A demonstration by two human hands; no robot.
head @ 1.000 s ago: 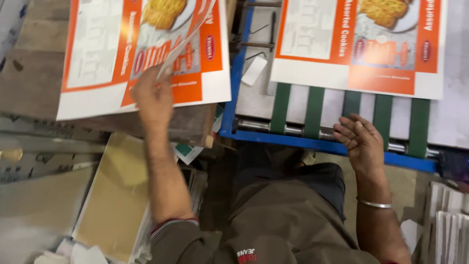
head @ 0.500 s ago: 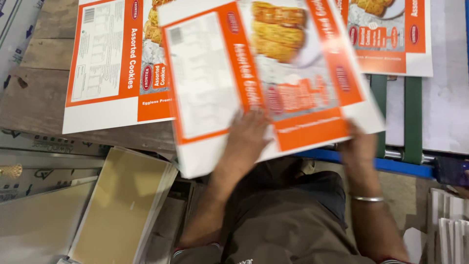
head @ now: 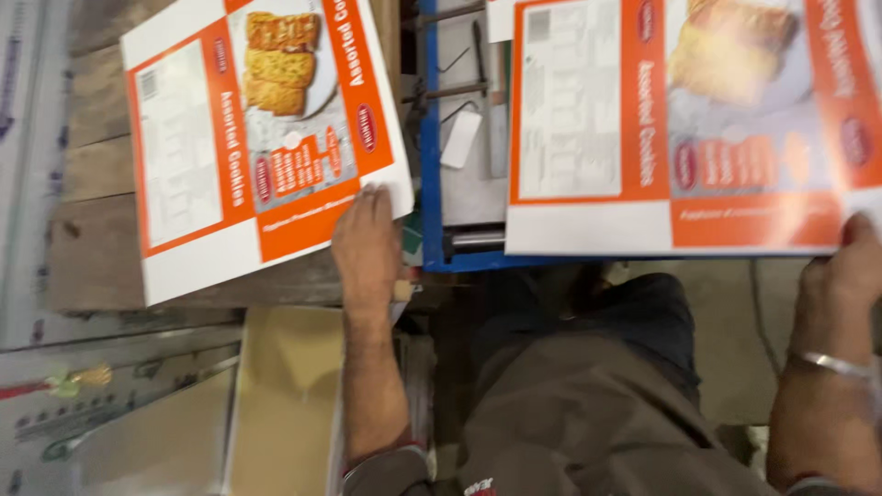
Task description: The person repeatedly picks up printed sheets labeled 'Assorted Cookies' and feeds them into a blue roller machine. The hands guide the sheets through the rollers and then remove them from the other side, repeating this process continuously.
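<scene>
Glossy orange-and-white printed cardboard sheets: left sheet (head: 257, 138) under flat, open left hand (head: 367, 248); right sheet (head: 680, 129) pinched in right hand (head: 850, 266) grip.

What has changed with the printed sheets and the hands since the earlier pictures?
The sheet carried across half a second ago now lies at the right, on the blue-framed machine, right hand at its corner. Left hand went back to the left stack. The stack stayed.
</scene>
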